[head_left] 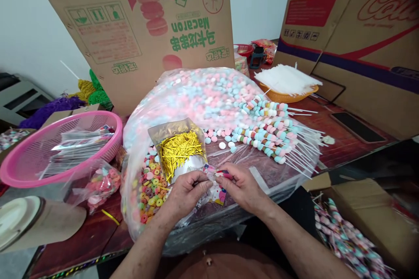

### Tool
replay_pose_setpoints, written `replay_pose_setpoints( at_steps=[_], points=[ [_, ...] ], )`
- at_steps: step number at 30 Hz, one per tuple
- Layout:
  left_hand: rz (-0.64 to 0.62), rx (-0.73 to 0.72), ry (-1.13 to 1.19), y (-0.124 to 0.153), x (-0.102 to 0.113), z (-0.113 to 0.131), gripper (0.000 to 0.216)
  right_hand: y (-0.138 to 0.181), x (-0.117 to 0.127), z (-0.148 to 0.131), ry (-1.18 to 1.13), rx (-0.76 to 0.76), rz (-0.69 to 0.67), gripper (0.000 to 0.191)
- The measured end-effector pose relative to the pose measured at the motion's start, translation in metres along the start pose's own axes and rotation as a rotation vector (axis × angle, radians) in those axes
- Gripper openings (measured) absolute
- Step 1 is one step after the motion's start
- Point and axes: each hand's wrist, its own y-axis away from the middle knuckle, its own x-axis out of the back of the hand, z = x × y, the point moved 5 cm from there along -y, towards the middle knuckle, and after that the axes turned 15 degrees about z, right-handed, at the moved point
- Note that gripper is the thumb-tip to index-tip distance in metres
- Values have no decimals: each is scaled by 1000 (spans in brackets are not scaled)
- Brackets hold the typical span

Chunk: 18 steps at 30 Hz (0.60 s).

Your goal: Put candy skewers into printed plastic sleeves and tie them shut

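Observation:
Over the near edge of the plastic-covered work surface, my left hand (188,192) and my right hand (242,186) meet with fingertips pinched. Between them is a small printed plastic bag (218,195) with coloured dots, and both hands grip its upper part. Part of the bag is hidden by my fingers. Just beyond my left hand, an open pouch holds gold twist ties (180,150). Coloured gummy rings (153,189) lie to the left of that hand. Skewers of pink, white and blue candies (270,133) are piled beyond my right hand, sticks pointing right.
A large clear bag of loose pastel candies (199,96) lies behind. Printed bags fill a pink basket (113,123) at left, near a lidded cup (49,222). White sticks (288,79) sit in an orange basket. A phone (358,127) and an open carton (363,196) are at right.

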Motion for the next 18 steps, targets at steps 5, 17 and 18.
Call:
replay_pose_setpoints(
  at_steps=[5, 17, 18],
  points=[
    [136, -87, -122, 6, 7, -3, 14, -1, -5, 12, -1, -73, 38, 33],
    [211, -223, -459, 4, -1, -48, 26, -10, -24, 41, 69, -100, 24, 17],
    [217, -210, -460, 2, -1, -54, 26, -11, -28, 45, 79, -103, 35, 17]
  ],
)
